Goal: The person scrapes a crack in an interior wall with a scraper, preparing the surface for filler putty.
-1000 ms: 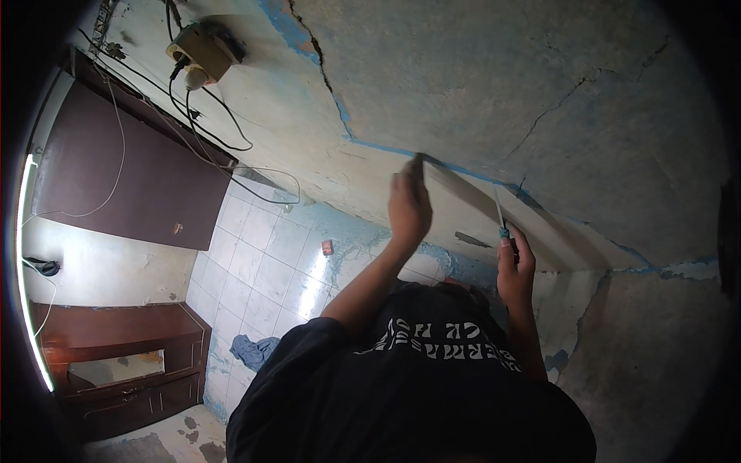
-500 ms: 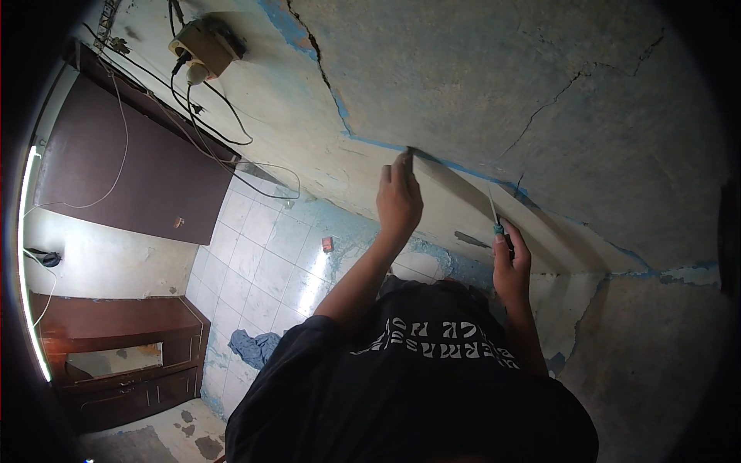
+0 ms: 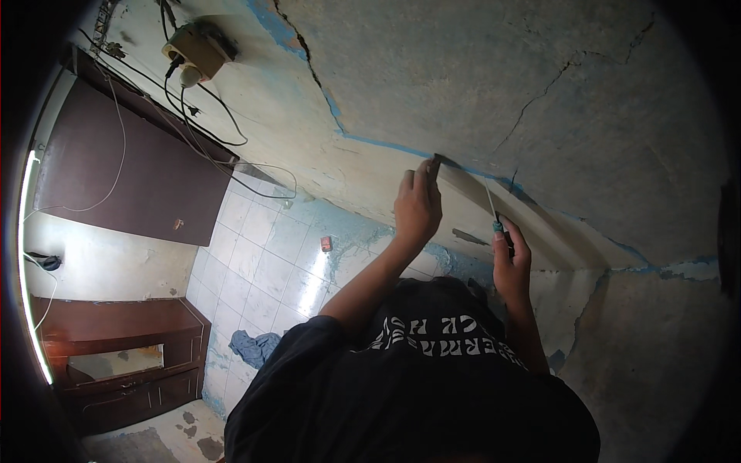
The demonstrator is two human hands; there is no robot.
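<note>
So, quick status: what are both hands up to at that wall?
Left hand pinching the dark end of a pale flat strip against the cracked wall. Right hand shut on a thin blue-handled screwdriver. Nothing between them.

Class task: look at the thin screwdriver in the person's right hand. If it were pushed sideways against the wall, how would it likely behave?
The screwdriver has a long, very thin shaft, so it would probably flex a little. The right hand wraps its small handle, so it looks light. Its tip meets the cracked wall near the left hand, where it might slip.
</note>
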